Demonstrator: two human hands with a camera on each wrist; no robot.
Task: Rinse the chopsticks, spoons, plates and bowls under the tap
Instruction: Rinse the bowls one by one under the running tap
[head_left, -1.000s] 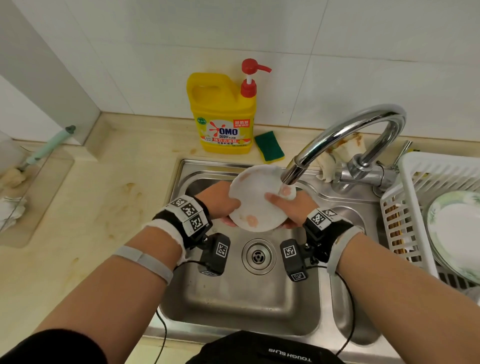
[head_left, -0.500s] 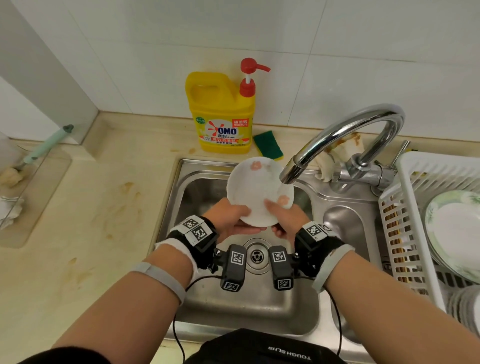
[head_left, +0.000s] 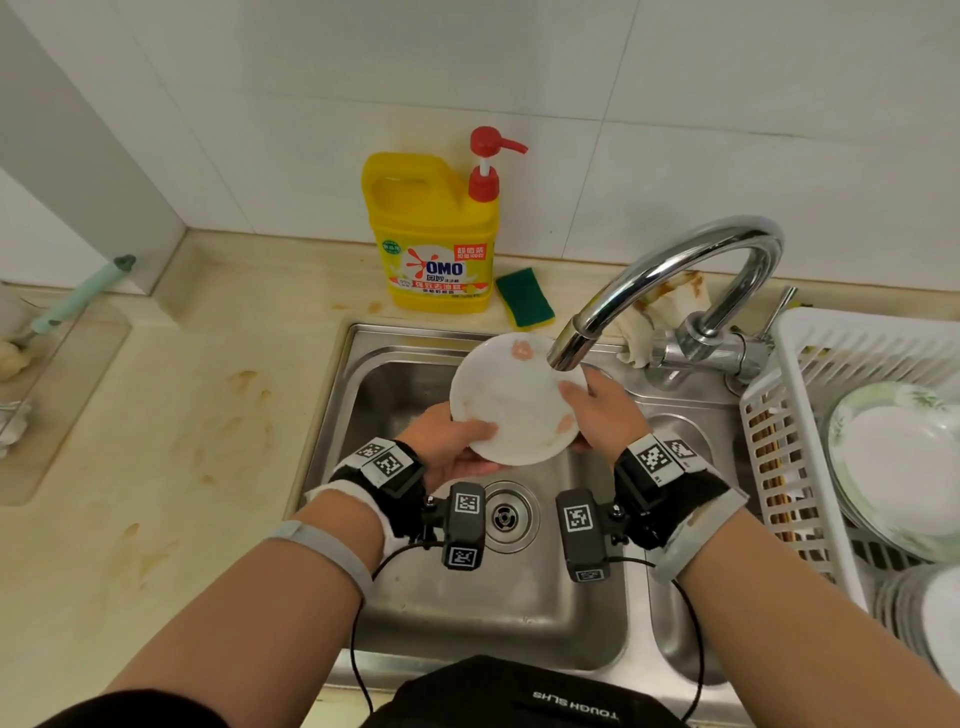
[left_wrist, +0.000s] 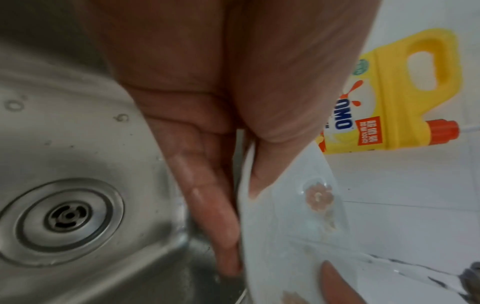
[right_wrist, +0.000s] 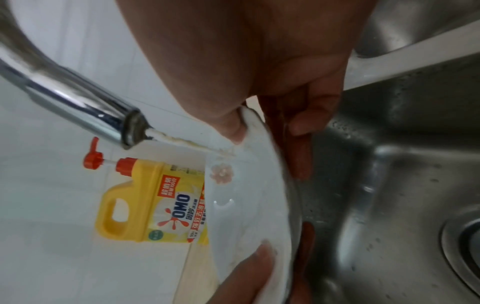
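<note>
A small white plate with pink flower marks is held tilted over the steel sink, right under the tap spout. My left hand grips its lower left rim, thumb on the face and fingers behind. My right hand holds the right rim the same way. In the left wrist view the plate stands edge-on beside my fingers. Seen from the right wrist, water runs from the tap onto the plate.
A yellow detergent bottle and a green sponge stand behind the sink. A white drying rack on the right holds plates. The drain lies below my wrists. A stained cloth sits by the tap base.
Both hands turned the plate, so its flower marks moved round, and shifted their hold lower on its rim. The plate stayed under the spout.
</note>
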